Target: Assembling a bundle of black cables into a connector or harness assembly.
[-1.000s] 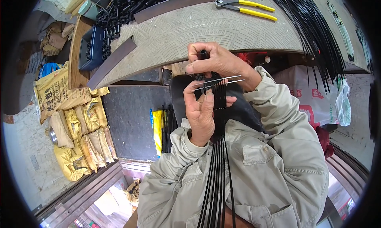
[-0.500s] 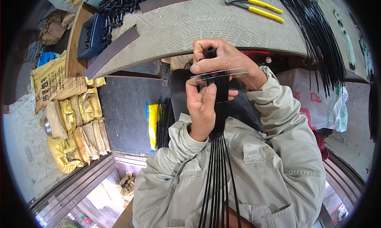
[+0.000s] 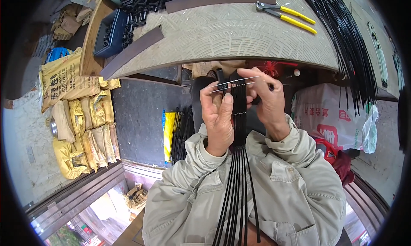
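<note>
- Yellow and brown paper sacks (image 3: 83, 130) lie stacked at far left.
- Dark-blue open-topped bin (image 3: 110, 37) stands on the worktop, holding small black pieces.
- Left hand (image 3: 219, 124) grips the flat row of slim black rods (image 3: 239, 126), upright before the person's lap.
- Black tubular piece (image 3: 221, 77) stands beside the row's top, at two thin silver wires (image 3: 245, 79) crossing it.
- Right hand (image 3: 269, 106) curls its fingers round a partly hidden dark tube (image 3: 271, 87).
- Yellow-handled pliers (image 3: 295, 21) lie on the worktop.

The person's left hand (image 3: 220, 122) points upward, thumb raised beside curled fingers (image 3: 207, 101); the right hand (image 3: 270, 105) faces it, fingers bent, both forearms (image 3: 295, 139) angled inward.
</note>
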A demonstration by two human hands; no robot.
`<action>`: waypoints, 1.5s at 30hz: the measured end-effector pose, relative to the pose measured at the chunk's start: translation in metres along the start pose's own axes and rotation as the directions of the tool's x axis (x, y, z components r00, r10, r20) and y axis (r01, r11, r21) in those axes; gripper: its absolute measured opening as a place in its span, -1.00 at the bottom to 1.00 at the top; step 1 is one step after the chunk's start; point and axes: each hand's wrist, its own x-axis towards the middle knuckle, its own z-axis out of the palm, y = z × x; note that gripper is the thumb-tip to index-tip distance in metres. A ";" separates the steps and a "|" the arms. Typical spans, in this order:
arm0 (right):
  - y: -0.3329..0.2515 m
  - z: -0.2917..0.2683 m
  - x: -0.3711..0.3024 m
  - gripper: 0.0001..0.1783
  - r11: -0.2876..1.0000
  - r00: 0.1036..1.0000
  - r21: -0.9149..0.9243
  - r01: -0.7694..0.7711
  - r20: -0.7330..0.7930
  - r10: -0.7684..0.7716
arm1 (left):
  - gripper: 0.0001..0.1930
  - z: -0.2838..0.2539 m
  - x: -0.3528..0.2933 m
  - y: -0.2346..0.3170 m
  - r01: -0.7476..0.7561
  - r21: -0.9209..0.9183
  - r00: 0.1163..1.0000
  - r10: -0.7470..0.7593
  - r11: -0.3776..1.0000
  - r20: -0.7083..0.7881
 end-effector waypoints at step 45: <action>0.005 0.020 -0.018 -0.77 0.974 0.983 -0.226 0.011 0.182 0.031 | -0.74 -0.043 -0.003 0.028 -0.053 0.102 0.998 0.049 0.993 0.043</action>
